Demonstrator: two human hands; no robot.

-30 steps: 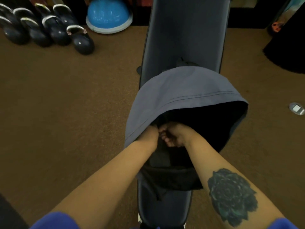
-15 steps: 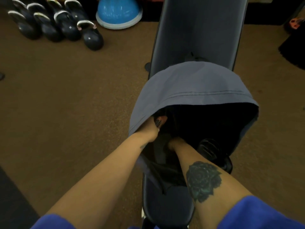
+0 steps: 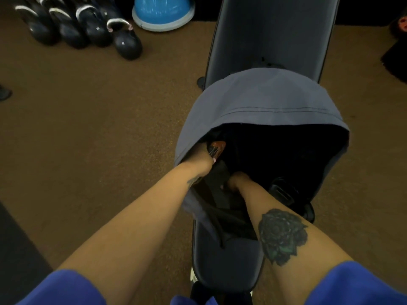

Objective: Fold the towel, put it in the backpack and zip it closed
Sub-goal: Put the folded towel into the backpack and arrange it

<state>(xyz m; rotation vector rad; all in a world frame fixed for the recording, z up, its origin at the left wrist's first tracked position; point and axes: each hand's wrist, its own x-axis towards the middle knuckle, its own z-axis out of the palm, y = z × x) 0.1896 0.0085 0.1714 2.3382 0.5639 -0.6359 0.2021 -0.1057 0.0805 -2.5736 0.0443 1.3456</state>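
Observation:
A black backpack point(image 3: 284, 194) lies on the dark padded bench point(image 3: 271, 40), its mouth toward me. A grey cloth with a stitched hem, apparently the towel point(image 3: 259, 100), arches over the backpack's top like a hood. My left hand point(image 3: 203, 158) reaches under the cloth's left edge and pinches the backpack's rim, where zip teeth show beside my thumb. My right hand point(image 3: 236, 183) sits lower and closer to me, closed on black backpack fabric, its fingers mostly hidden. A black buckle point(image 3: 283, 191) lies to its right.
Brown carpet point(image 3: 99, 139) surrounds the bench. Several dark kettlebells point(image 3: 125, 40) stand at the far left, beside a blue half-dome balance trainer point(image 3: 163, 9). A dark mat point(image 3: 17, 249) lies at the near left, and dark shapes point(image 3: 396, 60) stand at the far right.
My two hands were together at the backpack's opening. My right hand has drawn down and toward me, away from the left, which stays on the rim under the cloth.

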